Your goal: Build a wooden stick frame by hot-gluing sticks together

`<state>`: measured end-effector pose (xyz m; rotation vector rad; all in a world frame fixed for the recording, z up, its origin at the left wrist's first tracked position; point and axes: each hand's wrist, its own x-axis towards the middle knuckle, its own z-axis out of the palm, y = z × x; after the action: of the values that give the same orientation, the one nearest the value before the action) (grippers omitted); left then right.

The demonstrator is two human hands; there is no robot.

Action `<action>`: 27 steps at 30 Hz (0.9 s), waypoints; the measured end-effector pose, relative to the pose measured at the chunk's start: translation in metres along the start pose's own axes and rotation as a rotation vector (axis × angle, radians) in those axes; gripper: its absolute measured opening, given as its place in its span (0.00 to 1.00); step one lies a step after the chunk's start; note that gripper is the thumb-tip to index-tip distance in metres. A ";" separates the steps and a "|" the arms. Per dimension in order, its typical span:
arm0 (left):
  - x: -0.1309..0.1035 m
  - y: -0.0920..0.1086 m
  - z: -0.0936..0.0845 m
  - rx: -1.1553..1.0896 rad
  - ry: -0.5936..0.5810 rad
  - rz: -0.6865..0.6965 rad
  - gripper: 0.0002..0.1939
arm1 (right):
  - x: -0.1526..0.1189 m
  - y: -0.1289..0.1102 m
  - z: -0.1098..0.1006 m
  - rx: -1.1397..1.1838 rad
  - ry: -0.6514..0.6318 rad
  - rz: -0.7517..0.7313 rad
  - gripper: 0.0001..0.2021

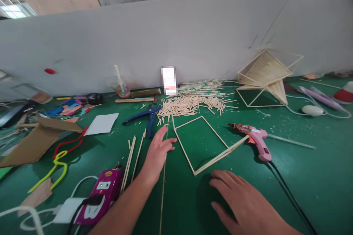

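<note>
My left hand (159,149) is over the green table, left of a square frame of thin wooden sticks (184,149); its fingers are apart and nothing is seen in them. A long thin stick (163,194) runs beneath that hand toward the near edge. My right hand (234,194) hovers or rests just below the frame's near right side, fingers spread, holding nothing. One stick piece of the frame extends up to the right, its end by the pink glue gun (257,139). Small cut sticks (187,105) lie heaped behind the frame.
Blue cutters (150,115), a white paper (102,123) and a magenta power strip (103,194) lie left. A stick-built model (263,77) stands at the back right. Cardboard (33,143) and bent pipe cleaners (62,159) are far left. The glue gun's black cable (292,194) runs right.
</note>
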<state>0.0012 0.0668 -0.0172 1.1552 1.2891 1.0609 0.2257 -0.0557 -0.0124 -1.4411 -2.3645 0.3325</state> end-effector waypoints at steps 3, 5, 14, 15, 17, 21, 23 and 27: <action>0.005 0.002 0.008 -0.005 0.020 0.007 0.31 | 0.000 0.002 0.000 -0.017 0.002 0.010 0.16; 0.009 0.005 0.013 -0.013 0.021 0.015 0.31 | 0.001 0.003 0.000 -0.022 -0.013 0.027 0.17; 0.031 0.008 0.014 -0.001 -0.015 0.002 0.29 | -0.003 0.011 0.008 -0.095 -0.014 0.027 0.19; 0.032 0.008 0.013 0.005 -0.019 0.000 0.28 | -0.004 0.013 0.009 -0.105 -0.012 0.034 0.19; 0.032 0.007 0.012 0.022 -0.019 0.000 0.26 | -0.004 0.017 0.010 -0.120 -0.009 0.055 0.18; 0.029 0.007 0.012 0.071 0.000 0.013 0.21 | -0.004 0.020 0.010 -0.140 0.004 0.094 0.17; 0.026 0.007 0.011 0.105 0.013 0.017 0.19 | -0.004 0.020 0.009 -0.146 0.014 0.105 0.17; 0.019 0.007 0.006 0.186 0.027 0.019 0.16 | -0.003 0.021 0.004 -0.146 0.023 0.110 0.17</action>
<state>0.0085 0.0864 -0.0128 1.2975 1.4241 0.9890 0.2420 -0.0491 -0.0241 -1.6355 -2.3384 0.1722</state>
